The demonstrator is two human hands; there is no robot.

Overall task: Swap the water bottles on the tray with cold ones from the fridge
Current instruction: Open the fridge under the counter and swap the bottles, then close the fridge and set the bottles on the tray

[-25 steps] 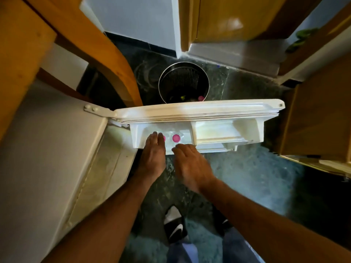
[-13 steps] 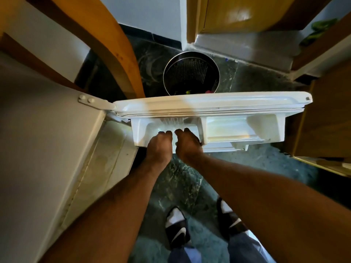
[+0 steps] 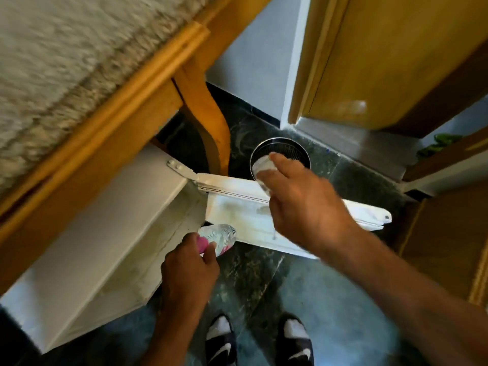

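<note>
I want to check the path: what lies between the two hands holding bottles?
In the head view, only the open fridge door's white inner shelf lies between the left hand and right hand.

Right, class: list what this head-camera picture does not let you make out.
- Right hand covers most of its bottle; cap unseen.
- Left hand hides the other bottle's cap end.
- Fridge door shelf contents: washed out, blocked by the hands.
- Bin contents: hidden.
- Tray: out of frame.

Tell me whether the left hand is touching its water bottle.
Touching. The head view shows the left hand wrapped around the cap end of the water bottle, its fingers closed over the pink cap.
</note>
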